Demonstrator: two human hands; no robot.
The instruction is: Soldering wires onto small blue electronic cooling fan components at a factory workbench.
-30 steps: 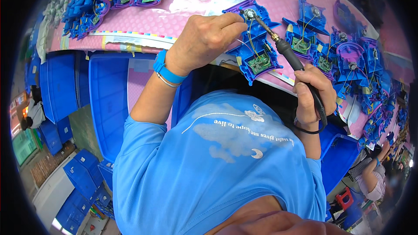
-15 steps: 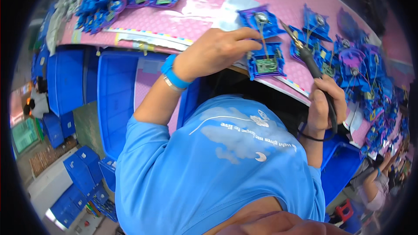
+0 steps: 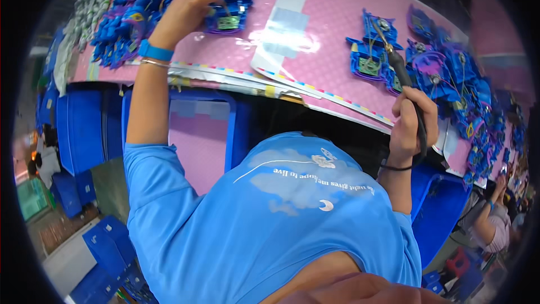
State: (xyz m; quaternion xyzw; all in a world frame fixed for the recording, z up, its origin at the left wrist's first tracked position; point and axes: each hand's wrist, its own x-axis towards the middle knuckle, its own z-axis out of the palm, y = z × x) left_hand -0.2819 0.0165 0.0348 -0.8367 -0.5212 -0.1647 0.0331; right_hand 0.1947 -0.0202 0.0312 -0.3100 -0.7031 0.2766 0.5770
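The left hand (image 3: 191, 14) is at the far left of the pink-covered worktop (image 3: 332, 28), its fingers bent over an opened blue-and-purple plastic housing (image 3: 241, 10) with a green circuit board (image 3: 228, 22); whether they pinch it, I cannot tell. The right hand (image 3: 415, 117) grips a black-handled soldering iron (image 3: 400, 70), its metal tip over another opened blue housing (image 3: 367, 56) at right; contact is unclear. Probably the left cluster of blue housings (image 3: 126, 28) is done and the right-hand heap of blue housings (image 3: 444, 73) remains, though the joints are too small to check.
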